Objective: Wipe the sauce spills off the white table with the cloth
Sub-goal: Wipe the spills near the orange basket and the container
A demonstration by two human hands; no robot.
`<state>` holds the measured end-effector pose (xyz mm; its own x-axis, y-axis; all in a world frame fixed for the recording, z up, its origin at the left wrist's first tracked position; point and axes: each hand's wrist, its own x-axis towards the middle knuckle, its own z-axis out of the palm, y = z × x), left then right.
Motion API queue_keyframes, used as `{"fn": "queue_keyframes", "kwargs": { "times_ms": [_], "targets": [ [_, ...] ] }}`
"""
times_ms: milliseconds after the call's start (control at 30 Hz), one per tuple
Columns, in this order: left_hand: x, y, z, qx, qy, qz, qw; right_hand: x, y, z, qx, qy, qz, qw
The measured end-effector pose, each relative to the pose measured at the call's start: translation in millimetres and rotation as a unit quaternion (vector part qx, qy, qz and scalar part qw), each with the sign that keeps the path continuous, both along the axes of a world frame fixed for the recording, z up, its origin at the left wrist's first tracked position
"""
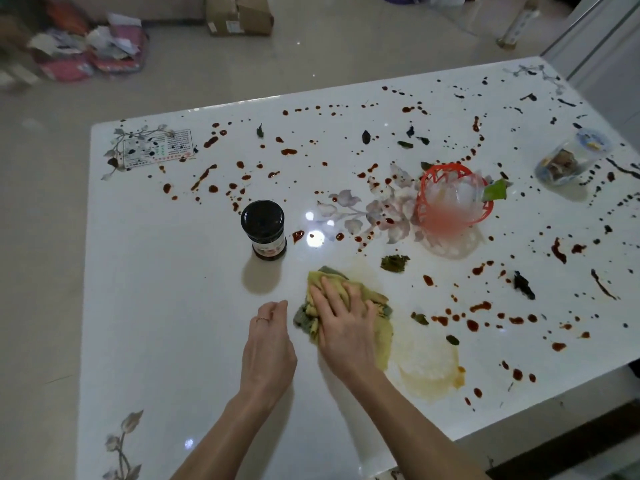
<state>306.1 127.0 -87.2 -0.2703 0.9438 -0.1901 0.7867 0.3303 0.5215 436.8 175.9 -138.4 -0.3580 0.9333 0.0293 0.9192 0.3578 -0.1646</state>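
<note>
Here, a white bench (pixel 166 306) lies spattered with red-brown sauce (pixel 289 152) from its far left corner across to its right edge. A printed card (pixel 157 148) lies flat at the far left corner, with dark drops on it. Left of centre a dark jar (pixel 264 230) stands upright with its lid on, and the bench around it and toward the near left corner shows no spots.

Toward the near edge, the left hand (pixel 268 348) hovers at or on the bench with fingers loosely curled, holding nothing, a ring (pixel 262 319) on one finger. It sits just beside the cloth (pixel 381 337). The cloth, yellow with green folds, is bunched near the middle of the bench, closer to the near edge. The right hand (pixel 341 320) presses down on it, palm flat, fingers straight and spread.

Right of the cloth a pale yellow-brown smear (pixel 429 372) runs to the near edge. Leaf scraps (pixel 394 263) lie among the spots. Past the centre a red basket (pixel 453 195) holds a clear cup (pixel 464 192). Near the right edge a clear tub (pixel 571 161) lies tipped, with brownish contents. Black drops (pixel 568 102) dot the far right corner.
</note>
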Motion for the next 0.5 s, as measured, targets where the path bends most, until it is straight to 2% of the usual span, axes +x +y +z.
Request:
{"fn": "queue_keyframes", "kwargs": {
  "times_ms": [67, 200, 333, 500],
  "targets": [
    [-0.4, 4.7, -0.9, 0.001, 0.002, -0.001, 1.0, -2.2, 22.1, -0.8, -0.014, 0.001, 0.026, 1.0],
    [-1.9, 12.1, -3.5, -0.001, 0.011, 0.003, 1.0, -6.4, 44.7, 4.0, -0.042, 0.012, -0.012, 0.999],
    [-1.9, 14.9, -4.5, -0.009, 0.014, 0.004, 1.0, -6.5, 52.4, 4.6, -0.042, 0.011, 0.1, 0.994],
    [-3.9, 13.6, -7.4, -0.02, 0.026, 0.003, 0.999, -27.6, 93.2, 16.9, -0.083, -0.01, 0.126, 0.989]
  ]
}}
